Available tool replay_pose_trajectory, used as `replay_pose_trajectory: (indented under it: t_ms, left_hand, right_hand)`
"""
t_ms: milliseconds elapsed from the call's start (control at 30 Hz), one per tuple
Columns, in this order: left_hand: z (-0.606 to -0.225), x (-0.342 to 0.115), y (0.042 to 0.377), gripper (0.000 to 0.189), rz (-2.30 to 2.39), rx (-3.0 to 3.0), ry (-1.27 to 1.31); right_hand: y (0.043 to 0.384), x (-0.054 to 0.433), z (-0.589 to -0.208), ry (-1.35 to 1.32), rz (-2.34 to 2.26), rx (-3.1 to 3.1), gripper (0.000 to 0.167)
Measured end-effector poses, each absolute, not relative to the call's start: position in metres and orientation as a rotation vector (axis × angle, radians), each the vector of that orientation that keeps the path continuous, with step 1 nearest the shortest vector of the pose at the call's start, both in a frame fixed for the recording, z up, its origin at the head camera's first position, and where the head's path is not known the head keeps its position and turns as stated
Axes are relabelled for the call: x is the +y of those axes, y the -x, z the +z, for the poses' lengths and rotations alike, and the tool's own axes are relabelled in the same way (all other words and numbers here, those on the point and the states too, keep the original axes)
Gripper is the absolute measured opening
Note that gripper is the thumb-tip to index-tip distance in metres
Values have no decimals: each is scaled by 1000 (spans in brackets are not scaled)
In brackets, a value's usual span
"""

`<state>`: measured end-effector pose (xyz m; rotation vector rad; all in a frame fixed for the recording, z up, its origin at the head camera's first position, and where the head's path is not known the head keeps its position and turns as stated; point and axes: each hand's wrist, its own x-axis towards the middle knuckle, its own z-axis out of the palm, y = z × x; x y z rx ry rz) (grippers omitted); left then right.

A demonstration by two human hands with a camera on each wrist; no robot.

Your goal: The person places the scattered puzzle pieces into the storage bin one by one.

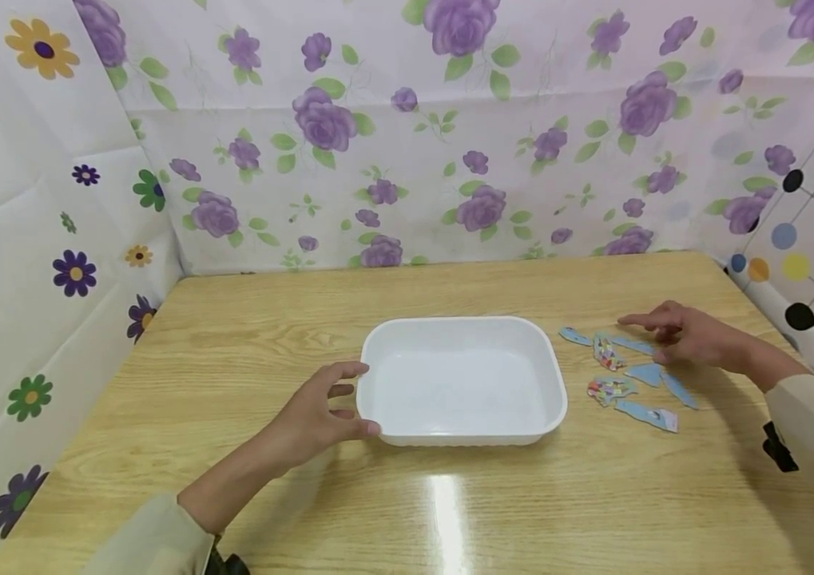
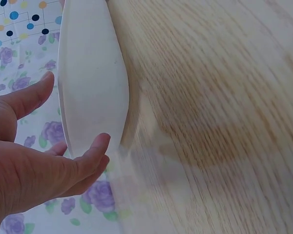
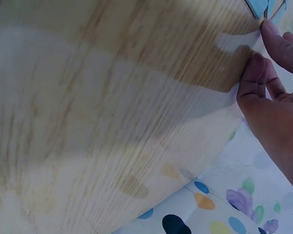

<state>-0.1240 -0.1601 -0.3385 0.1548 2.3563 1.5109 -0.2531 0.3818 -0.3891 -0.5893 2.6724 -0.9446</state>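
Looked bright and fairly even in the head view, with a hard white streak of glare on the counter (image 1: 557,503) in front of the tray (image 1: 460,383). Showed soft shadows beside the forearms (image 1: 234,487). Was dimmer and cooler in the right wrist view, with a broad shadow across the grain and faint reflections of the dotted cloth (image 3: 205,200). Came out hazy and slightly soft in the left wrist view, with a darker shadow mid-frame. Rendered fine print on the pieces (image 1: 640,412) smudged.

Light wood-grain tabletop (image 1: 270,319), white rectangular tray (image 1: 460,383) on it, several blue printed pieces (image 1: 644,374) beside the tray
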Motion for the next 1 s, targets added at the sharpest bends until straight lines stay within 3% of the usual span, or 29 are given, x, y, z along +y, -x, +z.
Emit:
replay_pose_trajectory:
  t_ms: [1000]
  left_hand:
    - [-345, -154, 127, 87, 1608, 2275, -168]
  right_hand:
    - [256, 387, -383, 521, -942, 2481, 48]
